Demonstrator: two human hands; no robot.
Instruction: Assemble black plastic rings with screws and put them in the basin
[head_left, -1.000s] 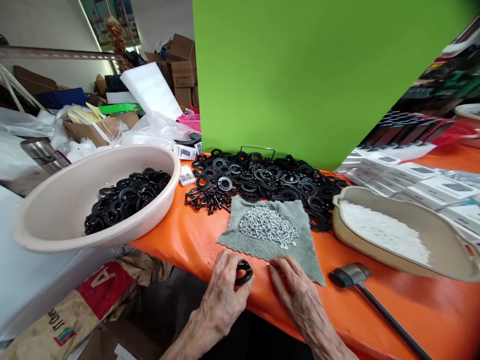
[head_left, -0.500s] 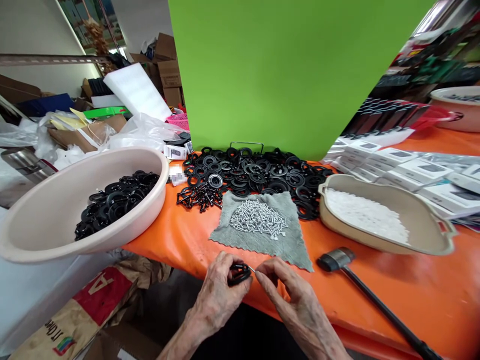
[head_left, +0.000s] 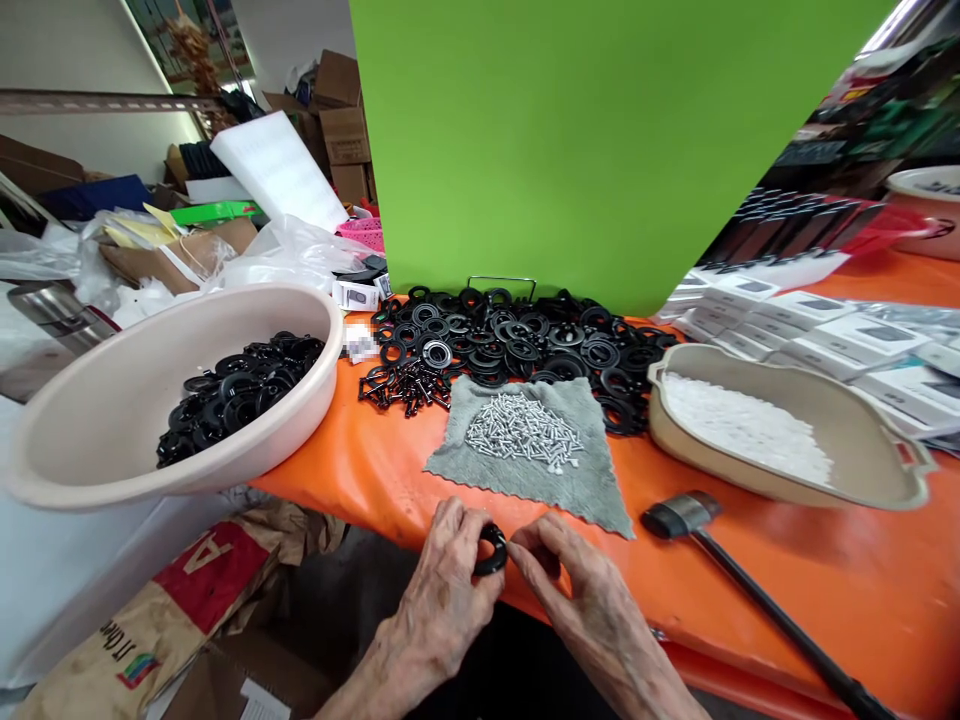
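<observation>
My left hand point(head_left: 450, 580) grips a thick black ring point(head_left: 493, 550) at the table's front edge. My right hand point(head_left: 577, 590) pinches at that ring's side, its fingertips hiding whatever they hold, seemingly a small screw. Beyond my hands, a grey cloth point(head_left: 480, 482) carries a heap of silver screws point(head_left: 523, 430). A large pile of black rings and washers point(head_left: 517, 345) lies behind the cloth. Both hands stay just in front of the cloth, not touching it.
An orange table cover point(head_left: 750, 570) spans the view. On it are a beige basin point(head_left: 112, 470) holding black rings point(head_left: 240, 395), a beige tray point(head_left: 780, 470) of white granules, a mallet point(head_left: 682, 515) and stacked white boxes point(head_left: 825, 340). A green board point(head_left: 585, 150) stands behind.
My right fingertips have closed onto the ring, and the small screw seen between them earlier is now hidden. The ring has turned more upright in my left hand.
</observation>
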